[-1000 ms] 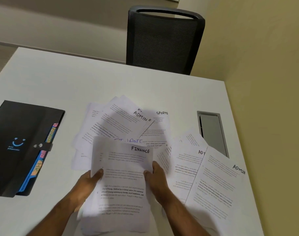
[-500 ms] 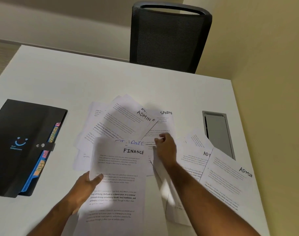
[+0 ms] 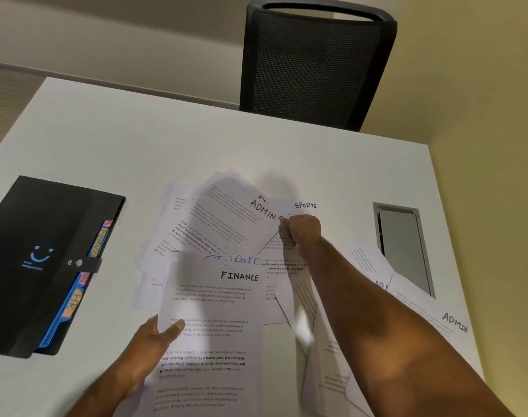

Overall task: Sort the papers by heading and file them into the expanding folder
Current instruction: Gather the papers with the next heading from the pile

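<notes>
A loose heap of printed sheets [image 3: 223,224] covers the middle of the white table [image 3: 166,139]. My left hand [image 3: 154,338] holds a sheet headed FINANCE [image 3: 214,320] by its left edge, thumb on top. My right hand [image 3: 300,231] reaches forward over the heap, fingers closed at the corner of a sheet beside the one headed SPORTS [image 3: 305,205]; whether it pinches a sheet I cannot tell. A sheet headed ADMIN [image 3: 244,218] lies at the heap's top. Another ADMIN sheet [image 3: 437,314] lies at the right. The black expanding folder [image 3: 37,254] lies shut at the left, coloured tabs showing.
A black mesh chair [image 3: 314,61] stands behind the far table edge. A grey cable hatch [image 3: 402,245] is set into the table at the right. A yellow wall runs along the table's right side.
My right hand has let go of the FINANCE sheet and reached forward to the sheets near SPORTS. My left hand keeps the FINANCE sheet.
</notes>
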### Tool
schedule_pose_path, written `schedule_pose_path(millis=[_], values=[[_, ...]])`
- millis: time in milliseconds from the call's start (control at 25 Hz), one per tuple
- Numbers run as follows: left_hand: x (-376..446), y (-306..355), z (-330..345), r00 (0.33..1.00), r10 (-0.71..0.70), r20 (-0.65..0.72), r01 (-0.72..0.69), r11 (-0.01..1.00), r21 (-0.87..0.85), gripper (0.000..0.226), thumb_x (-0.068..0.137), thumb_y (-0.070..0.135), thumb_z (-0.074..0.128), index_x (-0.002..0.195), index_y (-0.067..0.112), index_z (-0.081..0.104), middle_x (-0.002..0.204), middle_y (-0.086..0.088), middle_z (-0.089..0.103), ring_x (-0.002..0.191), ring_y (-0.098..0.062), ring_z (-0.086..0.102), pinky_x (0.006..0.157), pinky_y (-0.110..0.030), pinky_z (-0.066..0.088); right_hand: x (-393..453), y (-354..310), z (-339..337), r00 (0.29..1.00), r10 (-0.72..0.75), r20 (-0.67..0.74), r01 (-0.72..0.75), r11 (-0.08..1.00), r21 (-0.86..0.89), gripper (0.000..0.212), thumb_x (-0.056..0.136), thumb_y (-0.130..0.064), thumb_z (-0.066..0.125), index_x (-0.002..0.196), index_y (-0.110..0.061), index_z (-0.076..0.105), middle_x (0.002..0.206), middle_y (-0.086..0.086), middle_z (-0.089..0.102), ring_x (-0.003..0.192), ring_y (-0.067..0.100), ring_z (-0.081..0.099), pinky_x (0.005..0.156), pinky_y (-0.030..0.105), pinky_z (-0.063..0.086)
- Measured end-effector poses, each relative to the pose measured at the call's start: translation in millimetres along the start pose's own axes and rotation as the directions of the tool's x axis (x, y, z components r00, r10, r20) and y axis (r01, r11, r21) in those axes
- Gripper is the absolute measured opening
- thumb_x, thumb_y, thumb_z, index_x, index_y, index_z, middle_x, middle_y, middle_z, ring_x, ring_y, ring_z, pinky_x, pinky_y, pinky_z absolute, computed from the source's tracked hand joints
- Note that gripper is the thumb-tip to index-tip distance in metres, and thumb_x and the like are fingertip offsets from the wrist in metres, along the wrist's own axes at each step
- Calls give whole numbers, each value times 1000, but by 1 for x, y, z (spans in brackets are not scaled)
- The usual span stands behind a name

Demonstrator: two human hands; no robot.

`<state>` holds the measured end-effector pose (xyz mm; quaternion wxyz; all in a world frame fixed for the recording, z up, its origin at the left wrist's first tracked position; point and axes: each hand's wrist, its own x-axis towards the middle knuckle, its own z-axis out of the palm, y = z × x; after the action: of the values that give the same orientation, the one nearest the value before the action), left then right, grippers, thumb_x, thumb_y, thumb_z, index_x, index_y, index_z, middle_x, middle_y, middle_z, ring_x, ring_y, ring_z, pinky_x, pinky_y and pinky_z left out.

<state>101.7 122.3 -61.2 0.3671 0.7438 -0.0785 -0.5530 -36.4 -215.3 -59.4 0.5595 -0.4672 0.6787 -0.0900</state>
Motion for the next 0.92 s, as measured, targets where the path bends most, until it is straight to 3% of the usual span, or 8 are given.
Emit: schedule_pose_path(millis=[80,240,320,400,520,640,760,920], values=[[1,1,0,1000,-2,-9,1,1000,-8,8,101,26,58,99,25,64,81,26,75,91,-1,66,71,-20,47,0,-6,3,1000,-15,-4,15,1000,-26,15,84,-8,71,76,-18,63,83,6,66,75,23,62,71,34,55],[1,1,1,1000,11,-14,-11,999,-38,9,101,23,59,92,23,63,73,33,71,91,4,60,74,-21,45,-12,-10,10,1000,-5,0,5,1000,-15,34,73,13,65,57,-13,50,61,8,59,50,21,50,52,28,48],[0,1,1,1000,9,-2,-9,999,-52,9,101,22,59,94,23,64,75,30,73,90,4,62,73,-20,46,-20,-8,14,998,-32,60,33,999,-4,30,83,7,67,64,-11,54,64,10,64,47,22,53,47,28,53],[1,-1,0,1000,3,-1,-3,997,-77,7,101,22,59,96,23,65,82,24,76,95,-1,64,79,-25,48,-26,-11,14,981,-194,-25,189,972,-143,14,95,-10,65,82,-11,59,79,3,72,60,20,66,52,31,58],[-1,0,0,1000,19,6,-18,997,-77,8,100,23,60,93,26,62,87,24,71,98,-4,62,94,-33,42,-45,-24,-3,863,-463,-200,405,873,-273,15,107,-25,47,96,-15,50,87,-3,66,70,18,70,56,34,62],[-5,5,3,999,37,5,-37,998,-43,15,101,22,57,89,29,59,66,32,68,83,5,58,85,-27,45,-64,-40,-34,752,-585,-304,500,807,-314,18,111,-29,33,101,-17,42,88,-2,65,72,16,69,49,25,54],[-3,0,2,999,22,24,-21,999,-32,12,103,22,55,101,28,65,88,17,79,85,-3,70,75,-25,51,-78,-56,-73,633,-610,-477,525,791,-315,14,112,-24,38,107,-17,49,94,-1,64,78,17,63,48,11,38],[-3,-9,1,999,17,29,-16,999,-31,22,102,24,57,123,26,62,116,3,74,107,-22,69,101,-43,50,-93,-72,-126,527,-621,-580,599,756,-265,23,107,-9,46,117,-10,67,101,1,66,87,14,59,58,-1,37]])
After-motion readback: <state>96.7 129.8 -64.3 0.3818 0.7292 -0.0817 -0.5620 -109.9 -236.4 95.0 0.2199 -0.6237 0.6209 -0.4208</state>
